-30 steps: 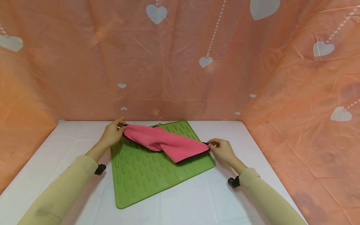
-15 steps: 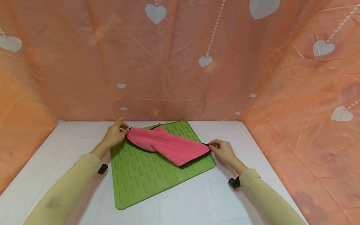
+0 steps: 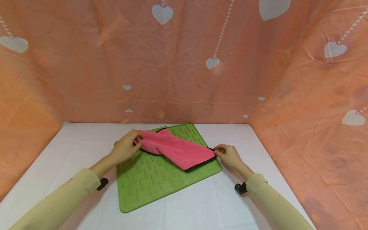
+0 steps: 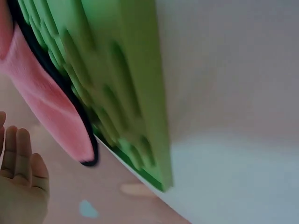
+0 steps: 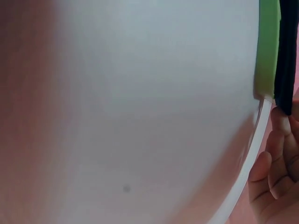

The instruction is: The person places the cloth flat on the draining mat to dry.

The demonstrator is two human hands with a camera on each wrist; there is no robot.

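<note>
A pink cloth (image 3: pixel 184 147) with black edging lies crumpled and partly folded over a green ridged mat (image 3: pixel 149 182). At its right corner, the thumb and fingers of my right hand (image 3: pixel 229 157) pinch the dark edge; the right wrist view shows these fingers (image 5: pixel 275 149) at the black border. My left hand (image 3: pixel 126 148) hovers by the cloth's left end with its fingers loosely bent. In the left wrist view, a gap separates the left hand (image 4: pixel 23 186) from the cloth's rounded corner (image 4: pixel 79 144).
The mat sits at an angle on a white-covered table (image 3: pixel 184 207). Orange sheeting (image 3: pixel 184 80) with pale hearts rises behind the table and at both sides. A small black device (image 3: pixel 102 184) is strapped below the left wrist, and another (image 3: pixel 241 188) below the right.
My left hand has let go of the cloth's left corner and moved right and toward me over it. The cloth's left part has shifted slightly right; my right hand keeps its pinch.
</note>
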